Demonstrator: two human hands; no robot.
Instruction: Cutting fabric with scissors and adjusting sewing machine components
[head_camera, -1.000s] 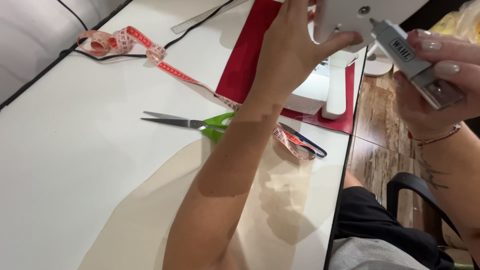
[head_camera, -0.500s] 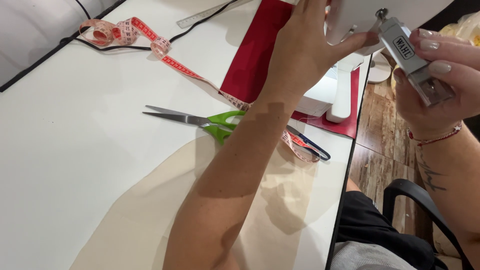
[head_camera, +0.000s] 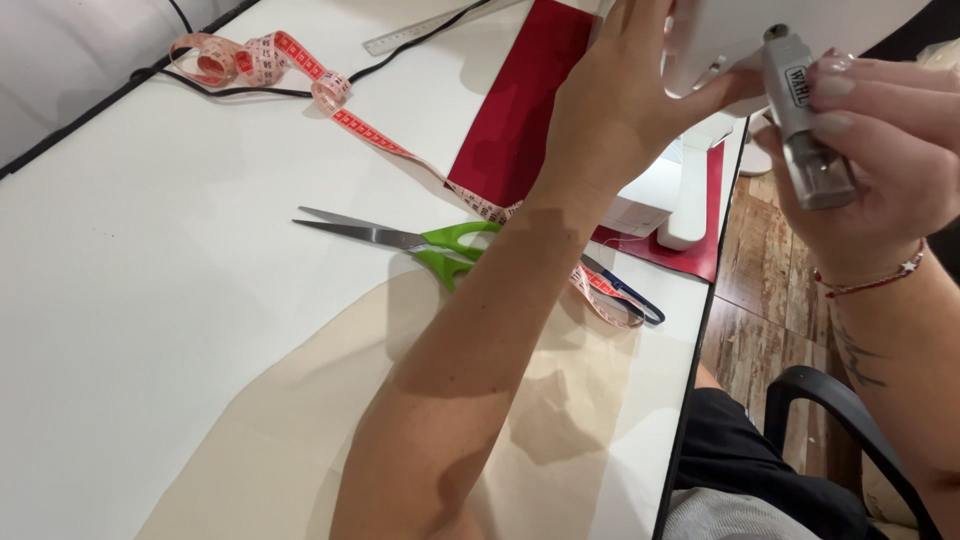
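White bench (head_camera: 150, 300) is stretching across most of your view, with a dark wooden floor (head_camera: 760, 290) and a black chair arm (head_camera: 850, 420) showing off its right edge. Over the last second you are drawing the small silver cylindrical tool (head_camera: 805, 130) more upright and closer under the head of the white sewing machine (head_camera: 720, 40), so by my reading you are lining its tip up with a part near the needle area (the exact spot is hidden behind your fingers). Your right hand (head_camera: 880, 170) is clenching around that tool, fingers wrapped over its barrel. Your left hand (head_camera: 620, 110) is pressing against the machine's white body, thumb hooked beneath it; it is gripping the casing rather than any loose item. Your view is also sliding a little leftward and down. Lying untouched on the bench are green-handled scissors (head_camera: 420, 240), a pink measuring tape (head_camera: 300, 75) trailing across a dark red fabric piece (head_camera: 510, 110), a metal ruler (head_camera: 420, 35), a black cable (head_camera: 250, 90) and a beige paper pattern sheet (head_camera: 300, 430) under your forearm.
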